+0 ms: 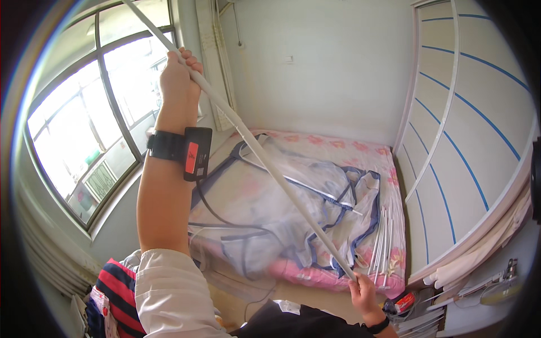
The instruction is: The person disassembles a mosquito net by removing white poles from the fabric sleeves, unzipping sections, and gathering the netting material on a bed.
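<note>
A long white pole (270, 166) runs slantwise across the view, from the upper left down to the lower right, with a joint partway along it. My left hand (183, 70), raised high by the window, is wrapped round its upper part. Low on the right, my right hand (363, 293) grips the pole near its bottom end. Beyond the pole, a sheer white mosquito net (270, 208) with dark blue edging lies crumpled over the bed. Several loose white poles (383, 245) lie together at the bed's right side.
The bed (315, 137) has a pink flowered cover. A window (90, 118) and a curtain (217, 62) are on the left. Along the right stands a wardrobe (479, 124) with blue stripes. Striped red and dark cloth (115, 290) is at lower left; assorted items (406, 304) crowd the lower right.
</note>
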A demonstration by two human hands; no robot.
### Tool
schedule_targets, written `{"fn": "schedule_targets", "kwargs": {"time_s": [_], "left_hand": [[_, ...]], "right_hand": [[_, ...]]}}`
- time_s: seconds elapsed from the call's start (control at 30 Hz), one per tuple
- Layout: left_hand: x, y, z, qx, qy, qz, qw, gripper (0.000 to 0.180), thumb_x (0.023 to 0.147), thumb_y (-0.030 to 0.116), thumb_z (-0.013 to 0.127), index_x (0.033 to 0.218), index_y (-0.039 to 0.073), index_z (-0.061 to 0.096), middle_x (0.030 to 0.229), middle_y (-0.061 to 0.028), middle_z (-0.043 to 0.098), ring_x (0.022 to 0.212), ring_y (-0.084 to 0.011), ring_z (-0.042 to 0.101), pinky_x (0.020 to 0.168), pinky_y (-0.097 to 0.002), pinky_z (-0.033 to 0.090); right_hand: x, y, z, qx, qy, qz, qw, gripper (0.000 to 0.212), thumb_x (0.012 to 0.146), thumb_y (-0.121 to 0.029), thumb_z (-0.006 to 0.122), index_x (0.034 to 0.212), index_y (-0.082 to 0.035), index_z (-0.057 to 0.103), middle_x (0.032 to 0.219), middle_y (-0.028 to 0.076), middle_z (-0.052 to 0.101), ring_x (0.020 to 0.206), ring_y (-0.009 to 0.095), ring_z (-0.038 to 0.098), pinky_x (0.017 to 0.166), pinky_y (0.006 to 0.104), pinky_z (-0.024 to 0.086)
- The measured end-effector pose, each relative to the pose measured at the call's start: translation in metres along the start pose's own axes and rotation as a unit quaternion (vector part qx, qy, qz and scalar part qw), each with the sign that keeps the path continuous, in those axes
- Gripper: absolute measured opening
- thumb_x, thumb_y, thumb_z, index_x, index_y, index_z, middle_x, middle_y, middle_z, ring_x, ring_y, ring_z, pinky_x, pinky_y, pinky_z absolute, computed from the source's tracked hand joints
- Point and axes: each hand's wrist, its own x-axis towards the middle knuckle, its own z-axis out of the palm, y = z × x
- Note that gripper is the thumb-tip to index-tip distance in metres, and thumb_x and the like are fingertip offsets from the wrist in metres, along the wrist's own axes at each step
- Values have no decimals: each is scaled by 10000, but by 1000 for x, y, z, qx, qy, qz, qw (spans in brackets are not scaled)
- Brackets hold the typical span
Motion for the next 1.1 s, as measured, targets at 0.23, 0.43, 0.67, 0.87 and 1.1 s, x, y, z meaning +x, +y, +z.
{"fn": "schedule_targets", "kwargs": {"time_s": [0.23,0.43,0.67,0.87,1.1], "left_hand": [[-15,32,18,-31,-65,-21,997,261,974,235,286,949,1,400,661,-15,364,479,-79,311,386,-204,281],[-25,44,25,-64,-71,-55,994,257,972,229,292,946,7,418,688,-24,406,502,-87,341,385,-202,299],[-26,59,17,-22,-75,-36,996,250,969,225,305,960,7,426,717,-35,436,527,-90,373,410,-200,333],[-36,68,18,-42,-58,-41,997,280,960,239,332,926,-3,468,759,-56,480,599,-123,443,469,-237,358],[-33,73,17,-28,-27,-28,999,234,956,252,357,922,32,428,725,-41,449,523,-101,375,416,-221,320]], "right_hand": [[-21,-4,-15,212,-11,104,972,191,786,-97,657,903,-33,520,654,10,536,577,69,493,511,213,382],[-26,-1,-18,160,-64,107,979,175,778,-87,668,830,-39,508,664,9,532,563,63,469,503,206,364],[-25,-12,-11,263,-77,81,958,110,824,-116,609,844,-25,552,629,-2,502,553,59,449,502,213,352],[-26,-13,-8,359,-111,150,914,137,806,-91,633,781,-32,512,621,6,500,559,45,437,506,215,354],[-32,-11,-4,250,-124,97,955,183,800,-115,658,823,-50,489,612,-11,499,542,45,430,490,201,343]]}}
